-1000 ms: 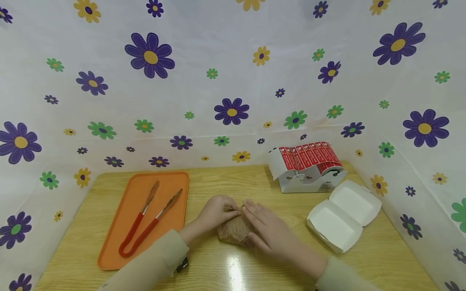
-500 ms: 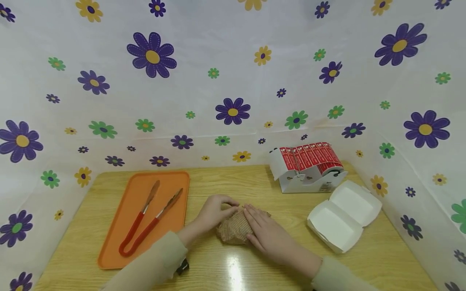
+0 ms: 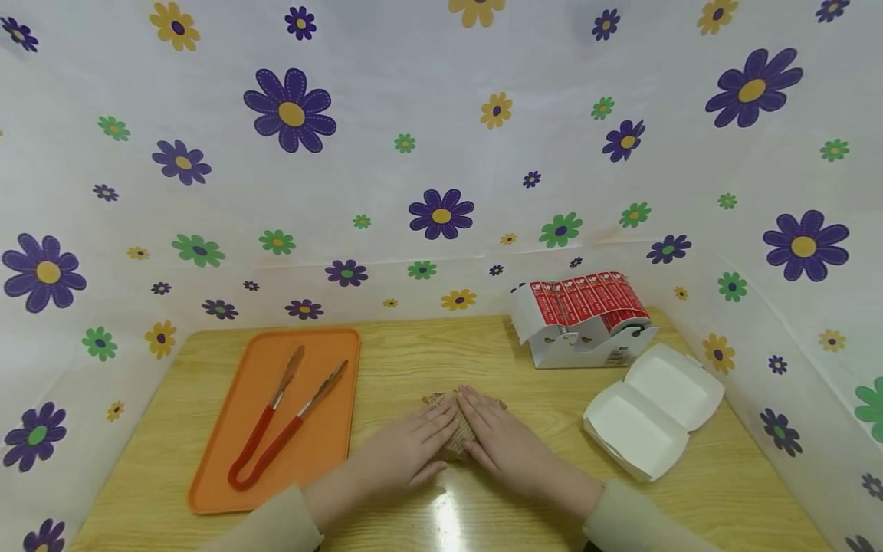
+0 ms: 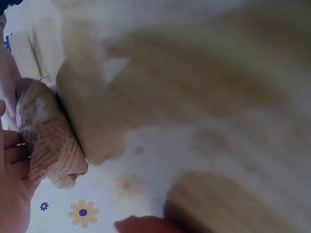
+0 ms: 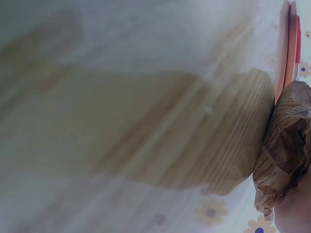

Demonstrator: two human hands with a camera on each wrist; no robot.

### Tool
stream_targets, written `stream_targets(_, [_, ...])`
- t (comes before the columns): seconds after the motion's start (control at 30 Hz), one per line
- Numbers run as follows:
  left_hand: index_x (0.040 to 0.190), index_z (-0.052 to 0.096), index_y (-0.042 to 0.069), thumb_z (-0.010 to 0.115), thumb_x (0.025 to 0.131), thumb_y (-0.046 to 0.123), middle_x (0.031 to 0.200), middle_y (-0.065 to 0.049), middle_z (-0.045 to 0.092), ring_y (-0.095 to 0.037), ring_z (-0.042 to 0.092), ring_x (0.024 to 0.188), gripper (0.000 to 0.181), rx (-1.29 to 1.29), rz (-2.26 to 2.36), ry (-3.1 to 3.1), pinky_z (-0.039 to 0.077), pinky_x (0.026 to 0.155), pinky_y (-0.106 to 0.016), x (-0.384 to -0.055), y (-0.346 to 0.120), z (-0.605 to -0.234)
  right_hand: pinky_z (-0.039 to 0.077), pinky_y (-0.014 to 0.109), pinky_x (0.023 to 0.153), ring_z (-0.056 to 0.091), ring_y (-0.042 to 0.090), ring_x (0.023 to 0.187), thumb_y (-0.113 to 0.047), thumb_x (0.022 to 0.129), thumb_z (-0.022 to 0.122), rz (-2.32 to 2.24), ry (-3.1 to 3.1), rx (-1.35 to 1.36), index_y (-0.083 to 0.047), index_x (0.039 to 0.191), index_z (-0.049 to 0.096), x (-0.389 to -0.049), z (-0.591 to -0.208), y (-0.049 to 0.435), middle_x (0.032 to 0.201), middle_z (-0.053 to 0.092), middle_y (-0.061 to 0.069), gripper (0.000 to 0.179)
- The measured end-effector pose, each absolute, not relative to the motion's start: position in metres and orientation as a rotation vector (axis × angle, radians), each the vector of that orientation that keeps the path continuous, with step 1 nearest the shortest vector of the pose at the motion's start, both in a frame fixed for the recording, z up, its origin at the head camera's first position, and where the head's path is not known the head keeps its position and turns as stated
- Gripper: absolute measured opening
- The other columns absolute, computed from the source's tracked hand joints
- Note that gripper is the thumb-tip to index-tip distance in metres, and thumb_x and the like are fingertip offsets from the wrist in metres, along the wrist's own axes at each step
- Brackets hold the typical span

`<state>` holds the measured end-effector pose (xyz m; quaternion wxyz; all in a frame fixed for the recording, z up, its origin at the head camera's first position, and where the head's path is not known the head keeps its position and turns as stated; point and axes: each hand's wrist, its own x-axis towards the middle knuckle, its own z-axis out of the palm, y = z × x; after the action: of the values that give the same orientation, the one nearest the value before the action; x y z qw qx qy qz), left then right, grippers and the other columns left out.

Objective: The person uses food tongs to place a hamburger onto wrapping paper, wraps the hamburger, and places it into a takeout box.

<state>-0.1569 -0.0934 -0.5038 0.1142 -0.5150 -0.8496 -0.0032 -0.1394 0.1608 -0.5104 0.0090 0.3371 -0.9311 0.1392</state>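
A crumpled bundle of brown printed paper (image 3: 458, 442) lies on the wooden table in the head view, largely covered by the hands. Over its left side rests my left hand (image 3: 407, 448), fingers extended and thumb apart. My right hand (image 3: 512, 451) covers the right side with straight fingers, and the two sets of fingertips meet near the top. Print and folds of the paper bundle (image 4: 53, 145) show beside the fingers in the left wrist view. In the right wrist view the bundle (image 5: 282, 150) bulges at the right edge. Whatever the paper wraps is hidden.
To the left, an orange tray (image 3: 221, 429) bears red-handled tongs (image 3: 279, 437). An opened white clamshell box (image 3: 638, 433) stands right of the hands. Behind it is a white dispenser box (image 3: 572, 354) with red labels. A flowered sheet (image 3: 359, 176) hangs around the table.
My left hand has gone from fingering the paper's top edge with bent fingers to lying flat over its left side. The right hand has stayed on the bundle.
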Motion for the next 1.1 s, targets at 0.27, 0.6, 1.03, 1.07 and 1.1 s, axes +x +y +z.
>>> stream_targets(0.27, [0.168,0.027,0.003,0.040,0.111,0.056,0.176,-0.014,0.023,-0.029,0.025,0.164,0.079,-1.482,0.033,-2.624,0.032,0.132,-0.041,-0.145,-0.096,-0.512,0.027,0.056,0.132,0.027,0.037,0.162,-0.031,0.113,0.047,0.592,-2.951,1.067,0.003,0.166,0.024,-0.144,-0.506,0.160,0.176,0.023,0.019,0.067])
stream_targets(0.6, [0.167,0.028,0.000,0.047,0.105,0.066,0.175,-0.019,0.026,-0.031,0.030,0.163,0.092,-1.475,-0.013,-2.604,0.035,0.131,-0.042,-0.139,-0.094,-0.512,0.038,0.063,0.124,0.046,0.046,0.150,-0.019,0.107,0.060,0.885,-2.814,0.819,0.002,0.161,0.040,-0.162,-0.490,0.160,0.164,0.045,0.024,0.061])
stream_targets(1.03, [0.167,0.025,0.000,0.046,0.105,0.066,0.176,-0.019,0.022,-0.031,0.025,0.164,0.093,-1.461,0.032,-2.614,0.033,0.132,-0.041,-0.136,-0.092,-0.512,0.051,0.055,0.115,0.063,0.044,0.127,-0.001,0.099,0.070,1.269,-2.326,0.176,0.010,0.136,0.063,-0.243,-0.441,0.181,0.134,0.067,0.029,0.039])
stream_targets(1.07, [0.167,0.025,0.000,0.046,0.105,0.066,0.176,-0.019,0.022,-0.031,0.025,0.164,0.094,-1.461,0.034,-2.615,0.032,0.132,-0.041,-0.136,-0.092,-0.512,0.051,0.053,0.115,0.063,0.043,0.127,-0.001,0.099,0.070,1.302,-2.311,0.125,0.009,0.136,0.062,-0.248,-0.438,0.184,0.135,0.067,0.028,0.039])
stream_targets(1.1, [0.168,0.025,0.000,0.047,0.105,0.067,0.176,-0.019,0.022,-0.031,0.025,0.164,0.094,-1.463,0.032,-2.616,0.032,0.132,-0.041,-0.135,-0.092,-0.512,0.051,0.052,0.115,0.063,0.043,0.127,-0.002,0.100,0.070,1.319,-2.297,0.077,0.009,0.136,0.062,-0.253,-0.436,0.188,0.135,0.067,0.029,0.039])
